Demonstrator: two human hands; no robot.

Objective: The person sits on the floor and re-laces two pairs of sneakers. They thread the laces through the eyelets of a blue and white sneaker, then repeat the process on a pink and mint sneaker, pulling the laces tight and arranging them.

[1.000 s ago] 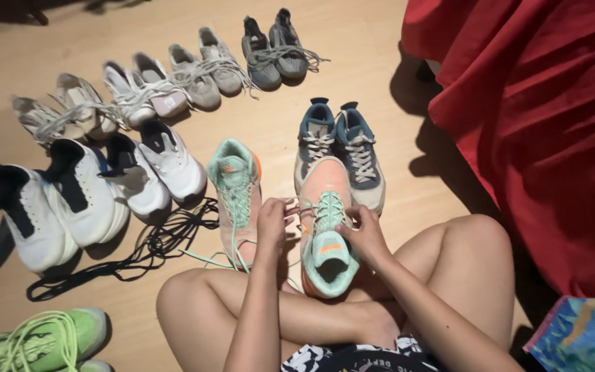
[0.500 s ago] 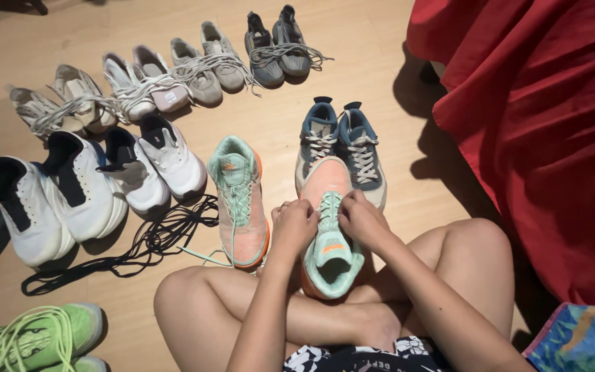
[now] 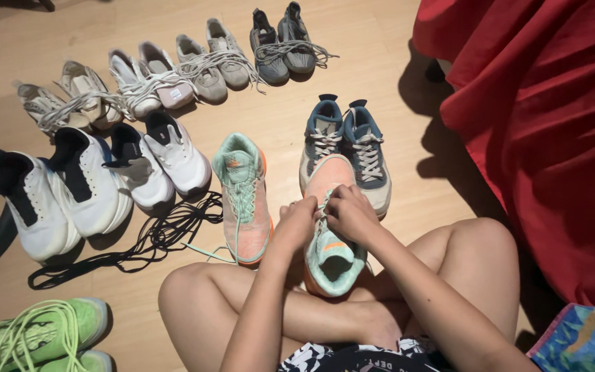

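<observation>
A peach sneaker with mint-green tongue and laces rests on my crossed legs, toe pointing away. My left hand and my right hand meet over its lacing, fingers pinched on the mint laces near the middle of the shoe. Its matching sneaker lies on the wooden floor just left of my left hand, with a loose mint lace trailing from it.
A blue and cream pair stands just beyond the held shoe. White sneakers, loose black laces, rows of grey and beige pairs and a lime-green pair lie left. Red cloth hangs at right.
Both hands have moved forward along the sneaker from the tongue toward the middle of the lacing and come close together. The left hand no longer holds the lace out to the side.
</observation>
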